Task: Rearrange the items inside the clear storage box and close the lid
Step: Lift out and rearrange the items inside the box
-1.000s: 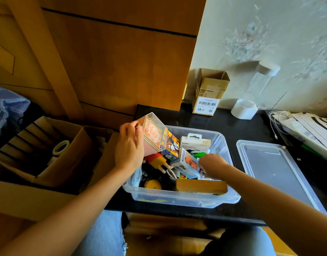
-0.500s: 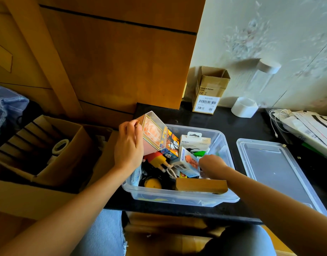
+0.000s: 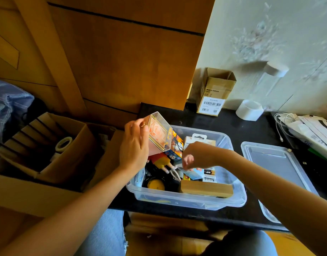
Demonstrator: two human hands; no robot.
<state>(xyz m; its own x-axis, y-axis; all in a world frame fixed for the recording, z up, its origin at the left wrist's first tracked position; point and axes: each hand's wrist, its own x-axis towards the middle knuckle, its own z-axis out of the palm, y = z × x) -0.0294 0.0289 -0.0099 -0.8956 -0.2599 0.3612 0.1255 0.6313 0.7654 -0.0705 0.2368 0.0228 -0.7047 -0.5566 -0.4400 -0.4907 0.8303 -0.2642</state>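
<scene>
From my remote seat I saw the clear storage box (image 3: 231, 195) sitting on the black counter (image 3: 210, 122), open, with its lid (image 3: 275, 163) lying flat on the counter just to its right. The left hand (image 3: 134, 150) gripped a transparent case (image 3: 159, 133) with an orange picture inside, holding it tilted above the box's far-left corner, fingers curled round its upper edge. Beneath that case a patterned orange and blue carton (image 3: 175, 146) leaned inside the box. The right hand (image 3: 197, 154) hovered over the middle of the box with its fingers curled downward, pinching a small light blue card (image 3: 195, 172) at its top edge. Inside the box I could make out a red and yellow figure (image 3: 161, 161) lying near the left side, a yellow round thing (image 3: 156, 184) at the near-left, a wooden block (image 3: 206, 188) resting along the near wall, a pack of batteries (image 3: 209, 174) behind that block, and a white hang-tab package (image 3: 199, 138) standing at the far wall. Further back on the counter stood a small open cardboard box (image 3: 215, 93) with a barcode label and a white roll (image 3: 249, 109) by the wall, with white cables (image 3: 283, 121) and papers at the right edge. To the left, off the counter, sat a large cardboard box (image 3: 48, 163) holding a roll of tape (image 3: 63, 144)
</scene>
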